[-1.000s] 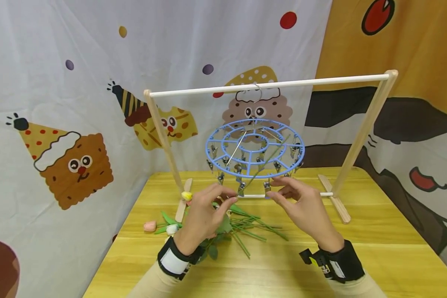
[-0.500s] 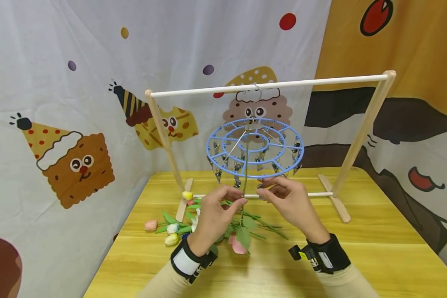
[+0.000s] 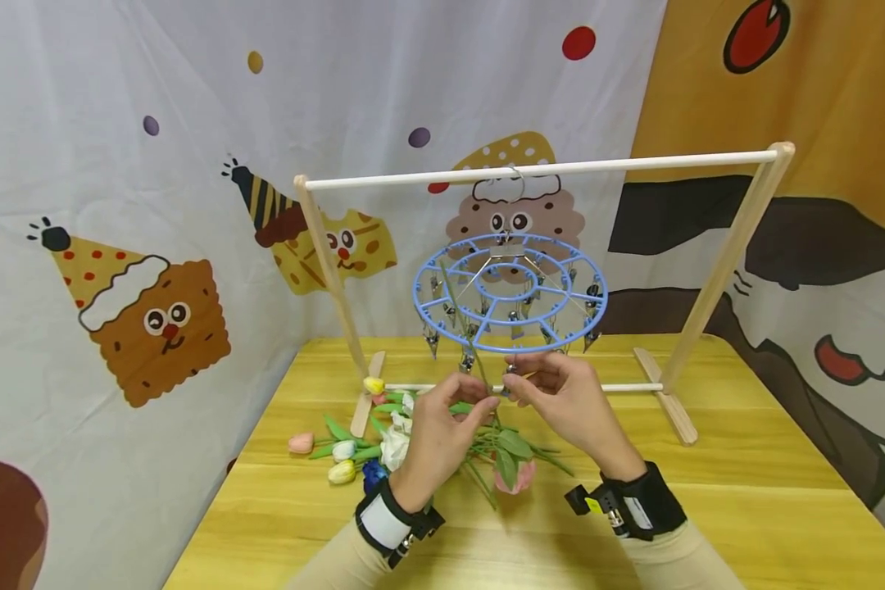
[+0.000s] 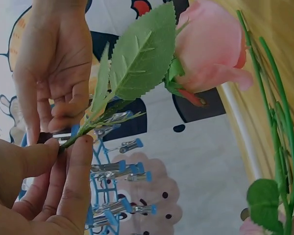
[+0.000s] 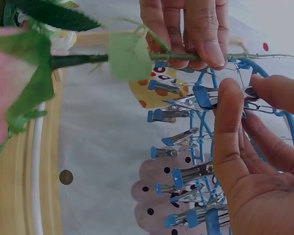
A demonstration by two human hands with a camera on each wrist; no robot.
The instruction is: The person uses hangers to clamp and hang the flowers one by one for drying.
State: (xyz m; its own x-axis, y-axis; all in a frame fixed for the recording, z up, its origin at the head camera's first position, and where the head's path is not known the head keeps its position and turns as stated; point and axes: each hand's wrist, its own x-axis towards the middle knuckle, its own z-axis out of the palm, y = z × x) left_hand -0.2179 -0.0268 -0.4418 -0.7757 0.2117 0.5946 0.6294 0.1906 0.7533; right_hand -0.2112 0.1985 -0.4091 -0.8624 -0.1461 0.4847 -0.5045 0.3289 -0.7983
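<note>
Between its thumb and fingers, my left hand (image 3: 442, 426) pinches the green stem (image 3: 460, 311) of a pink rose (image 4: 210, 46). The bloom hangs downward in the head view, and the bare stem end rises up and left across the hanger. A blue round clip hanger (image 3: 512, 350) is suspended from a rod. At its front rim my right hand (image 3: 560, 406) pinches a metal clip (image 5: 206, 95) with a blue tip by its back end. In the right wrist view the stem passes close beside this clip, outside its tips. Several other clips dangle from the rings.
A wooden rack with a white rod (image 3: 634, 164) stands on the wooden table (image 3: 745, 492). More artificial flowers lie left of centre, among them a white bloom (image 3: 394, 448), yellow tulips (image 3: 342, 472) and a peach tulip (image 3: 301, 443). A printed cloth (image 3: 155, 74) hangs behind.
My left hand has shifted right, towards the right hand. The rose has swung: its bloom came into sight at lower right, and its stem end tipped from right to left. My right hand moved slightly left.
</note>
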